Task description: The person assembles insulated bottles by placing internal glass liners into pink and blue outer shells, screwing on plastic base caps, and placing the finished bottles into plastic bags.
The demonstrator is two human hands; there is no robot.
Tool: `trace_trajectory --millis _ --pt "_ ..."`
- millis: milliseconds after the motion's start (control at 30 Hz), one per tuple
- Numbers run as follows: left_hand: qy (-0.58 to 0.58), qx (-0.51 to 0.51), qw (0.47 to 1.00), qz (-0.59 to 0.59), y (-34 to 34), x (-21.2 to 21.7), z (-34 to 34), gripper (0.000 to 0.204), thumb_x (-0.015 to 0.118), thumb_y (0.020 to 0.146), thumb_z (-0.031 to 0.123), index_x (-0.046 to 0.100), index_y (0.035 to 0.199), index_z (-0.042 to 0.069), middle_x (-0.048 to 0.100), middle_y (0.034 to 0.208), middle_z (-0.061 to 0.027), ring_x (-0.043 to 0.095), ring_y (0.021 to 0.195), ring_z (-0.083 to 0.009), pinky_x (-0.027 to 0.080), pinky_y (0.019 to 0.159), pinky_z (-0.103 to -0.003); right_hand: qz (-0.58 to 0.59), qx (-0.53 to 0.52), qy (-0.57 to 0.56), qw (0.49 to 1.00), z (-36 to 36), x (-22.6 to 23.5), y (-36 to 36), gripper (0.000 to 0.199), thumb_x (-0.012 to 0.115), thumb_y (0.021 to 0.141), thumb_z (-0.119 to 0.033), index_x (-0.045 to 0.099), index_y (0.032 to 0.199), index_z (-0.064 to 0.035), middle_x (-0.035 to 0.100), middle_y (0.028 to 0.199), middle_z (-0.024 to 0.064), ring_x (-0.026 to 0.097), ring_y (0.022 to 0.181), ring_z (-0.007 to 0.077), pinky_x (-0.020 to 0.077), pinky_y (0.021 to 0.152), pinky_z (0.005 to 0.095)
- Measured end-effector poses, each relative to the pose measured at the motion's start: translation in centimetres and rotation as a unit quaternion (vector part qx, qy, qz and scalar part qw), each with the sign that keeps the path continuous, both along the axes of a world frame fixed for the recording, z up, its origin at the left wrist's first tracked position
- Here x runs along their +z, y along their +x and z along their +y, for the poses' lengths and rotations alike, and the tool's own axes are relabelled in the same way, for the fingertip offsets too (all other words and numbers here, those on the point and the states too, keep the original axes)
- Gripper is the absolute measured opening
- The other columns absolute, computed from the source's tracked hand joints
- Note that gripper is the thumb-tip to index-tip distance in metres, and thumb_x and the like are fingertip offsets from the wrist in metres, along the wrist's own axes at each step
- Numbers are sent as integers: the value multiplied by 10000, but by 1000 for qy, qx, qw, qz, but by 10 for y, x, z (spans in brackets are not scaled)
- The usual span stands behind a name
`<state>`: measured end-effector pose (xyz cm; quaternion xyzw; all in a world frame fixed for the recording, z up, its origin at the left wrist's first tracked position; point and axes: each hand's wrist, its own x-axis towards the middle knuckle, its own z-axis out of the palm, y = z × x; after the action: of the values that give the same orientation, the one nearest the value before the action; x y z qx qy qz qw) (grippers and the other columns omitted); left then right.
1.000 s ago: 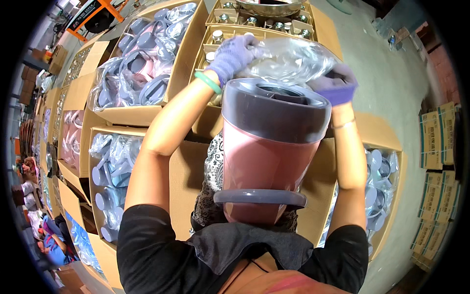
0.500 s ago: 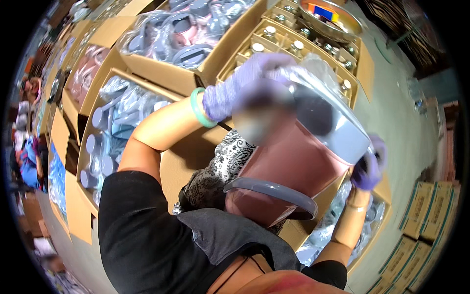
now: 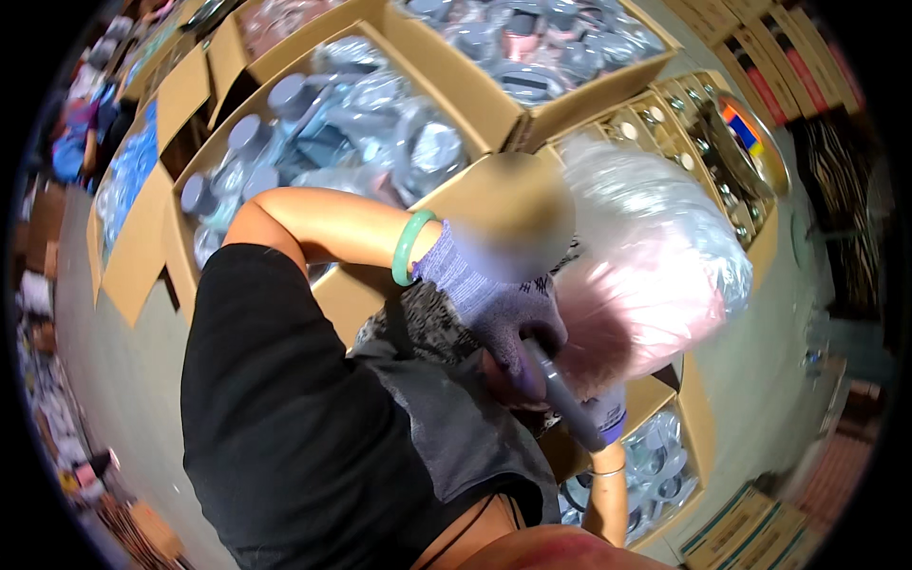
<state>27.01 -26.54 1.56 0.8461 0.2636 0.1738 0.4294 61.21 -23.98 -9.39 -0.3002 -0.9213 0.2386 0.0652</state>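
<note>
A large pink jug [image 3: 632, 318] with a grey carrying handle [image 3: 567, 404] is tilted in front of my body. Clear plastic wrap [image 3: 655, 204] puffs out over its far end and covers much of the pink side. In a purple knit glove, my left hand [image 3: 503, 318] has its fingers curled round the handle's upper part. My right hand [image 3: 603, 416], also gloved, is at the near right end of the jug, under the handle; its fingers are hidden behind the jug. A blurred patch covers the area just above my left hand.
An open carton [image 3: 475, 109] of bluish, plastic-wrapped jugs stands to the left, another carton [image 3: 608, 100] beyond it. A divided box of bottles [image 3: 627, 123] and a metal bowl [image 3: 760, 147] are at the far right. Wrapped jugs [image 3: 655, 465] fill a box by my right arm.
The jug has turned so its wrapped end points away to the right. My left hand has come down from its top onto the handle, and my right hand has moved lower and leftward.
</note>
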Motion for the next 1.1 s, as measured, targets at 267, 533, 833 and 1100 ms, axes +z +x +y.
trace_trajectory --millis 267,533,833,1100 --pt "80 67 988 -114 9 -15 -106 392 765 781 396 657 987 79 658 1006 -137 637 914 -335 493 828 -430 -69 135 -50 987 -31 0 1 212 598 817 -174 699 957 -53 685 1011 155 617 997 355 446 929 453" --pt "168 297 913 -224 -32 42 -81 353 701 852 375 702 1047 81 673 867 -114 648 785 -212 514 690 -328 203 -183 -300 914 -14 24 -7 307 639 881 -121 551 1149 1 615 863 66 557 771 124 475 691 274" --pt "297 371 879 -47 -71 135 -70 365 492 999 303 530 1227 21 622 865 -95 620 741 -190 574 706 -278 134 -129 -94 978 0 77 18 346 649 880 -124 601 1195 12 695 886 47 619 694 125 498 665 274" --pt "302 380 874 24 -106 162 -70 333 607 910 108 577 1239 59 645 856 -87 618 695 -174 564 643 -253 266 30 16 963 39 263 -49 300 618 878 15 603 1175 60 642 1042 207 666 838 262 556 691 299"
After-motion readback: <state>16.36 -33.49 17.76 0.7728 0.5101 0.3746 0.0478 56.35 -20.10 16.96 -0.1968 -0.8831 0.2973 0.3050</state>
